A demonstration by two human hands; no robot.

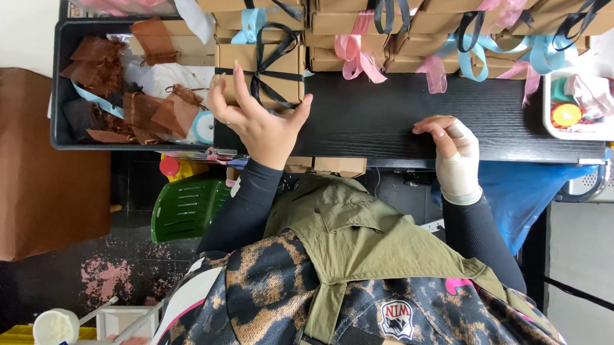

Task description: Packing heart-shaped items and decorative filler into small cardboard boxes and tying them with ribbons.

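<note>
My left hand [261, 123] spans a kraft gift box tied with a black ribbon bow [266, 72] that sits on the black table [373, 116]. Its thumb is at the box's right near corner and its fingers are at the left side. My right hand [452, 150], wrapped in white across the palm and wrist, rests on the table's near edge with fingers curled leftward, holding nothing. Behind the box are rows of stacked kraft boxes with pink, blue and black ribbons [411, 26].
A black bin [59, 99] of brown pouches [99, 67] stands at the left. A white tray [554, 126] with colourful items is at the far right. A green crate [182, 211] and a brown cardboard box [41, 161] sit on the floor, with blue plastic [525, 192] under the table.
</note>
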